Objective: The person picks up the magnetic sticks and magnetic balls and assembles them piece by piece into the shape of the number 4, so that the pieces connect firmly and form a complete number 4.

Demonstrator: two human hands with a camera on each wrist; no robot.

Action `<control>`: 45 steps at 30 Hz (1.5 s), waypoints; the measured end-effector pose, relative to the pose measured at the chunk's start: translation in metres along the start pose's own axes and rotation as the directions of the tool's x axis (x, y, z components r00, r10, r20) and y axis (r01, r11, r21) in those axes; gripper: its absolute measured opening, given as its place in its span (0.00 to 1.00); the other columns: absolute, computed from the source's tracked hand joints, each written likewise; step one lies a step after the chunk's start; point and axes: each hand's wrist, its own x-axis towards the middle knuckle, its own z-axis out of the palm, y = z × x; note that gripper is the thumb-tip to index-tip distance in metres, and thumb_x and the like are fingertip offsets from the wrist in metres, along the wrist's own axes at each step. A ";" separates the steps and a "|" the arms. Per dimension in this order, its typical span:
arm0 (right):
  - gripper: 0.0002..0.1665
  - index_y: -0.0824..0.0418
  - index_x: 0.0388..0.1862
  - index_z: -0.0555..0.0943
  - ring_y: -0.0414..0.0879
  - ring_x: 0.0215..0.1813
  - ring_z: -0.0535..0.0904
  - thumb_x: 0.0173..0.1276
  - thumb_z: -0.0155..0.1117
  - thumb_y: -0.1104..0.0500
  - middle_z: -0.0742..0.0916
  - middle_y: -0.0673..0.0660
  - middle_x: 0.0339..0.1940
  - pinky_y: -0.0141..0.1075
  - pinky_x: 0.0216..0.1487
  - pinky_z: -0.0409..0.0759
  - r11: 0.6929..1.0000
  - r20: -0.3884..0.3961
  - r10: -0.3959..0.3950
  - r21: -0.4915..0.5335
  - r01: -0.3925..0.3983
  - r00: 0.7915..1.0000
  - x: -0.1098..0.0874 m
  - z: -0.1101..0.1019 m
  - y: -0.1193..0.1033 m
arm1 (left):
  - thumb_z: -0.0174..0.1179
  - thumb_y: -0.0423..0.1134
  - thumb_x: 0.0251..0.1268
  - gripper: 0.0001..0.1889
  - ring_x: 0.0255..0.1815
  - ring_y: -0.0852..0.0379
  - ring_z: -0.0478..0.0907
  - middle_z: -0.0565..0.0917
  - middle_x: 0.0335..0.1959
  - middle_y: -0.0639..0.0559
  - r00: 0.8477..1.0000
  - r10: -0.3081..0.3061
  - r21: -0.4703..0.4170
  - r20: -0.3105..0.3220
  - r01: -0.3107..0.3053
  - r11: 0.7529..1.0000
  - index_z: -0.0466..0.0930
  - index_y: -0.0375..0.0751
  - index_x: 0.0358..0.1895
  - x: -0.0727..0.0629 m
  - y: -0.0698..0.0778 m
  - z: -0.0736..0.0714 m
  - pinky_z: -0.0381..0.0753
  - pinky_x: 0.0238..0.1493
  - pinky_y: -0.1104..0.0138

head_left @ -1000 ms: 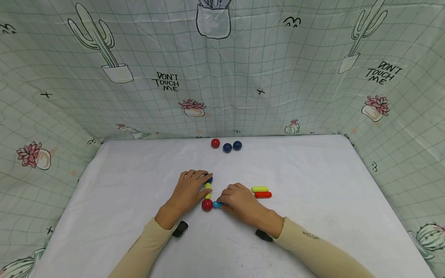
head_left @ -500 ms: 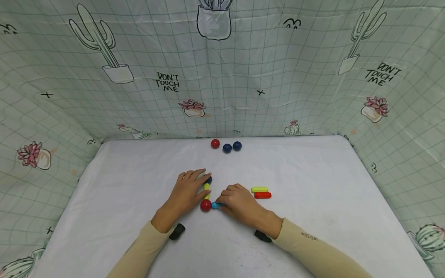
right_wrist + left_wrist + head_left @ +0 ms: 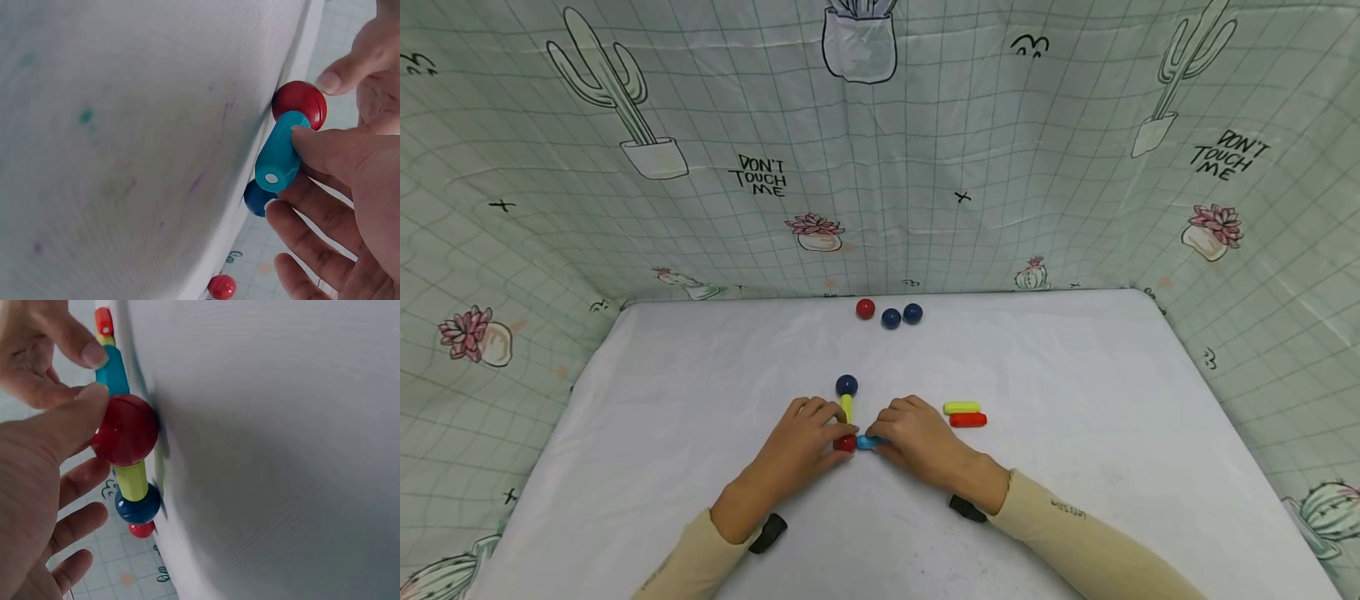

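Note:
My left hand (image 3: 801,442) holds a red ball (image 3: 126,430) between thumb and forefinger. A yellow-green rod (image 3: 132,481) runs from that ball to a dark blue ball (image 3: 847,384) on the far side, forming a joined piece on the table. With my right hand (image 3: 921,442) I pinch a light blue rod (image 3: 279,152), whose one end meets the red ball. Its free end, with a small pale dot, faces the right wrist camera. Whether the light blue rod is fixed into the ball or only touches it, I cannot tell.
Right of my right hand lie a yellow-green rod (image 3: 962,407) and a red rod (image 3: 967,420), side by side. Near the table's back edge sit a red ball (image 3: 865,309) and two dark blue balls (image 3: 891,318). A patterned cloth (image 3: 880,167) hangs behind the white table (image 3: 1075,375).
My left hand has moved from the dark blue ball and yellow-green rod back toward me, onto the red ball. The right hand stays on the light blue rod.

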 end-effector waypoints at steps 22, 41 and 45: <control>0.13 0.56 0.49 0.91 0.46 0.49 0.85 0.67 0.79 0.56 0.92 0.48 0.44 0.41 0.58 0.82 0.999 0.010 0.037 0.022 -0.037 0.999 0.006 -0.012 0.011 | 0.82 0.45 0.54 0.15 0.44 0.55 0.75 0.80 0.37 0.56 0.999 -0.030 0.036 -0.010 0.030 0.999 0.94 0.49 0.45 -0.004 0.001 0.001 0.76 0.56 0.57; 0.26 0.64 0.63 0.85 0.59 0.60 0.84 0.68 0.78 0.59 0.87 0.62 0.61 0.54 0.64 0.80 0.947 0.039 0.303 -0.122 -0.296 0.952 0.036 -0.047 0.109 | 0.83 0.44 0.54 0.15 0.44 0.55 0.74 0.79 0.35 0.56 0.998 -0.059 0.003 -0.012 0.059 0.998 0.95 0.50 0.46 -0.003 0.002 0.001 0.76 0.56 0.56; 0.29 0.65 0.66 0.82 0.61 0.64 0.82 0.69 0.77 0.59 0.85 0.64 0.66 0.55 0.65 0.80 0.940 0.074 0.322 -0.144 -0.309 0.944 0.044 -0.048 0.119 | 0.82 0.44 0.54 0.14 0.44 0.54 0.74 0.79 0.35 0.56 0.998 -0.066 0.004 -0.021 0.066 0.998 0.95 0.49 0.45 -0.002 0.002 0.002 0.75 0.56 0.56</control>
